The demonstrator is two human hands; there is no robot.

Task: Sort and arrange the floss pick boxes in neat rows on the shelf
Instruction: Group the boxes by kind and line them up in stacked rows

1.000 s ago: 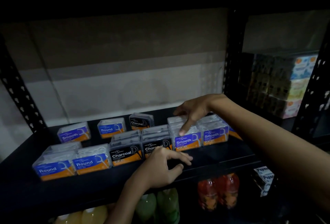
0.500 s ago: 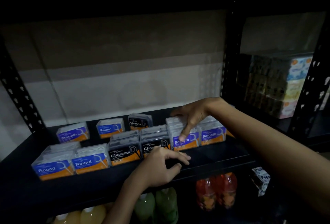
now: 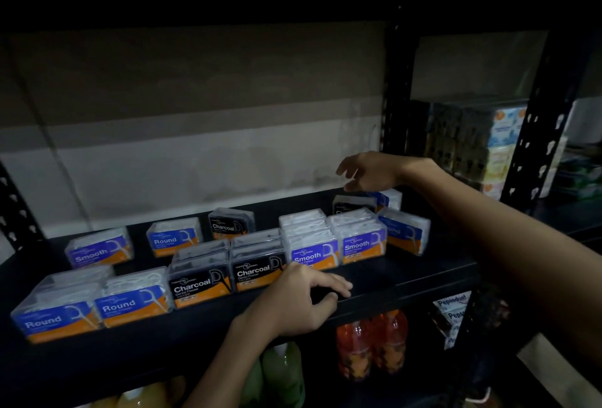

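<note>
Front row on the shelf (image 3: 407, 280) is mostly done: two Round boxes (image 3: 133, 305), two Charcoal boxes (image 3: 257, 272), two Smooth boxes (image 3: 361, 245), side by side, labels facing you, with more boxes stacked behind them

Still loose at the back: a Smooth box (image 3: 99, 249), a Round box (image 3: 172, 236), a single Charcoal box (image 3: 231, 223), set apart from each other. At back right a dark box (image 3: 353, 204) and a blue box (image 3: 389, 200), plus a tilted Round box (image 3: 405, 235) beside the Smooth pair

Your right hand (image 3: 371, 173) hovers over that back-right cluster, fingers loosely spread, holding nothing. Your left hand (image 3: 299, 301) rests relaxed on the shelf edge, empty, just in front of the Charcoal boxes

Roughly two thirds done, by my read; six strays left to file by type
</note>
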